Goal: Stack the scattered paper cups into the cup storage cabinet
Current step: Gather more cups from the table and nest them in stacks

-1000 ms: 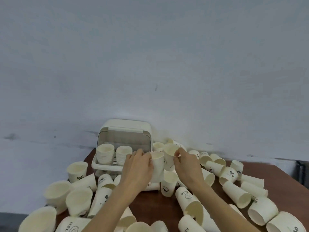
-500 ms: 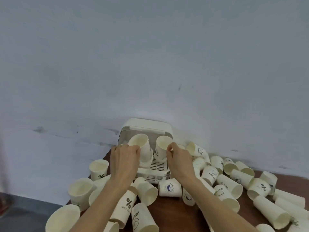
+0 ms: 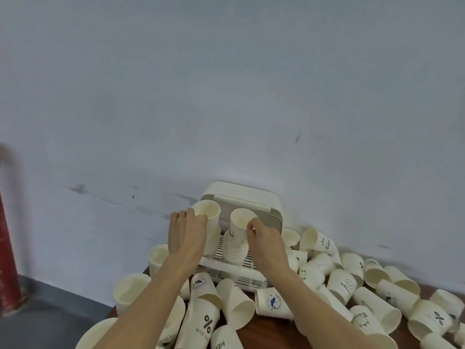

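Two cup stacks (image 3: 235, 245) stand inside the cabinet (image 3: 241, 197).

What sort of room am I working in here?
Hard to say; probably a plain utility or staging room. A bare painted wall with scuffs, a brown table pushed against it, and a grey floor show little else.
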Demonstrator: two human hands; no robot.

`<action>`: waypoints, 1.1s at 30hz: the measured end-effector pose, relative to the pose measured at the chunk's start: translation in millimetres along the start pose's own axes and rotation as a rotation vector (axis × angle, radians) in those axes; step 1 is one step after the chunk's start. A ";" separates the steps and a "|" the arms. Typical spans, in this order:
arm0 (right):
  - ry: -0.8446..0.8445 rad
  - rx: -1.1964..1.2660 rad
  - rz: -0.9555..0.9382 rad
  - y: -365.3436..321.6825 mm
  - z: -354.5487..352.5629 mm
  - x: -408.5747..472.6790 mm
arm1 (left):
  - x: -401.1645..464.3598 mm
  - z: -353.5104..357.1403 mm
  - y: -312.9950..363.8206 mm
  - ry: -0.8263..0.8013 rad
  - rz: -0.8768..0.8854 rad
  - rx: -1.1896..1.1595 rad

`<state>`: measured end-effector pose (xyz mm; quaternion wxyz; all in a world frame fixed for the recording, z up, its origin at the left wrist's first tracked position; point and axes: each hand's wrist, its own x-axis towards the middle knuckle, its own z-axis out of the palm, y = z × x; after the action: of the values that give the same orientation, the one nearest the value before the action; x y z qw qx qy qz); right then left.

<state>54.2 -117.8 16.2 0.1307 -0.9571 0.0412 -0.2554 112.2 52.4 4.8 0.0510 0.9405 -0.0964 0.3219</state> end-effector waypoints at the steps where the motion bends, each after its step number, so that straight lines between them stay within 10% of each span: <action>1: -0.014 -0.009 -0.005 -0.3 2.8 0.9 | -0.7 3.5 -0.2 -0.031 0.023 0.007; 33: -0.164 0.032 -0.030 -5.0 2.2 -42.7 | -43.7 -14.3 39.0 -0.298 0.072 -0.170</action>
<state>18.3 -106.3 -4.7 0.1449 -0.9731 0.0120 -0.1785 61.5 23.2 -9.5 0.1039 0.9660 -0.1635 0.1712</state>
